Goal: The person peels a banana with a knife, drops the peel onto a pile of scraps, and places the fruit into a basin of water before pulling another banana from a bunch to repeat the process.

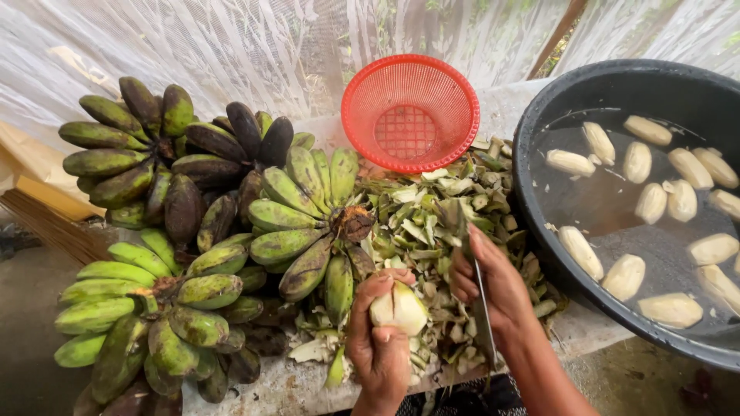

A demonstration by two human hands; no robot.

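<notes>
Peeled banana [398,308], pale and nearly stripped of its skin, is gripped in the left hand [379,339] at the near edge of the worktop [293,385], with the fingers curled round its lower half and the thumb pressed against its front. A knife [484,308] is held in the right hand [493,289], just beside the left; the fingers are closed round the handle and the thin blade is pointed back toward the person. The two hands are held close together but are not seen to touch.

Beneath and beyond the hands, a heap of green banana peelings [439,223] is spread over the worktop. To the left of it, several bunches of unpeeled green bananas [185,254] are piled together, the nearer ones brighter green and the farther ones darkened, some almost black. To the right, a large black basin [539,231] filled with water is set against the peelings, and many peeled bananas [640,231] are seen floating in it. Farther back, a red plastic basket [410,112] is tipped on its side at the far edge of the peelings, its open mouth turned toward the camera. Behind everything, white netting [231,46] is hung as a backdrop.
</notes>
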